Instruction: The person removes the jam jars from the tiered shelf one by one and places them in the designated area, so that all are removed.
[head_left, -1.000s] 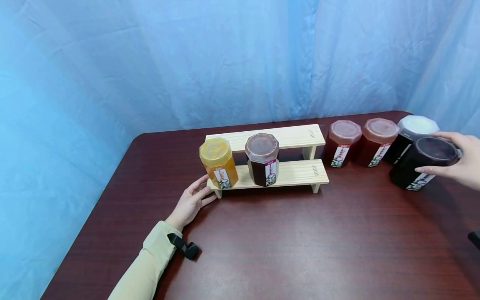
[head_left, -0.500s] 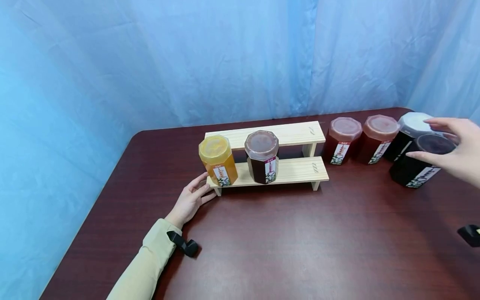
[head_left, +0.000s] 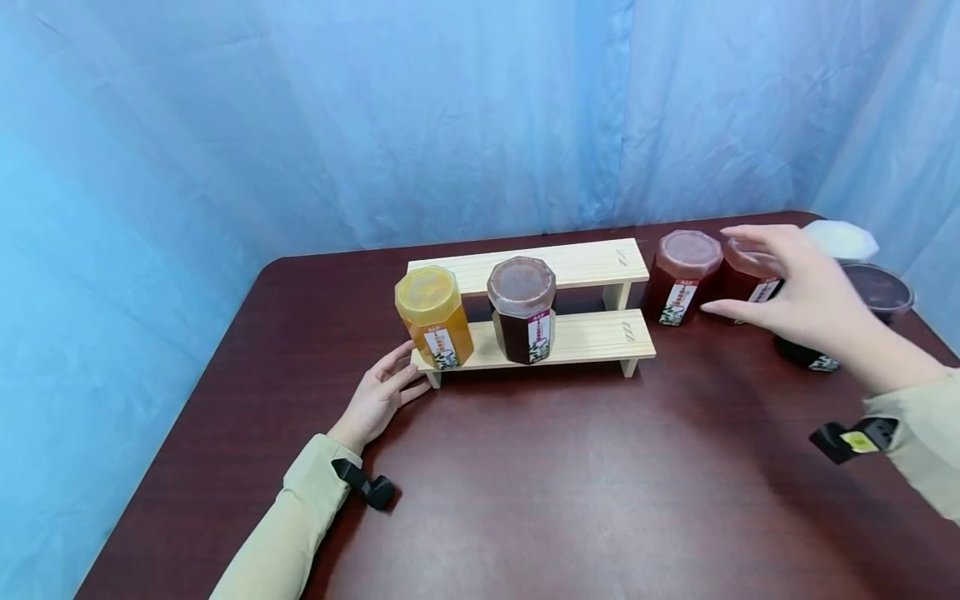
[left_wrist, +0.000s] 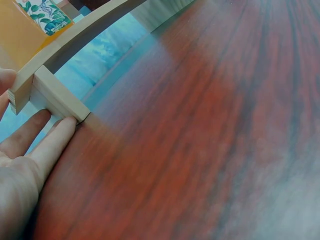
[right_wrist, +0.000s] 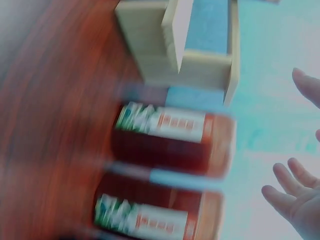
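A two-tier wooden stand point(head_left: 585, 333) bears a jar of orange contents point(head_left: 442, 321) and a jar of dark contents point(head_left: 522, 310) on its lower step. My left hand point(head_left: 375, 404) lies at the stand's left end, its extended fingers point(left_wrist: 57, 142) touching the end leg in the left wrist view. To the right, my right hand point(head_left: 802, 292) hangs in the air with thumb and fingers spread and nothing between them. It partly covers a red jar point(head_left: 761, 290); another red jar point(head_left: 684, 279) stands left of its fingertips.
Behind the right hand are a jar with a white lid point(head_left: 840, 239) and a black jar point(head_left: 877, 290), both partly hidden. The dark red-brown table point(head_left: 555, 483) reaches back to a blue curtain point(head_left: 450, 125).
My right hand has moved left, off the black jar it was at, toward the red jars. The left hand stays at the stand's end.
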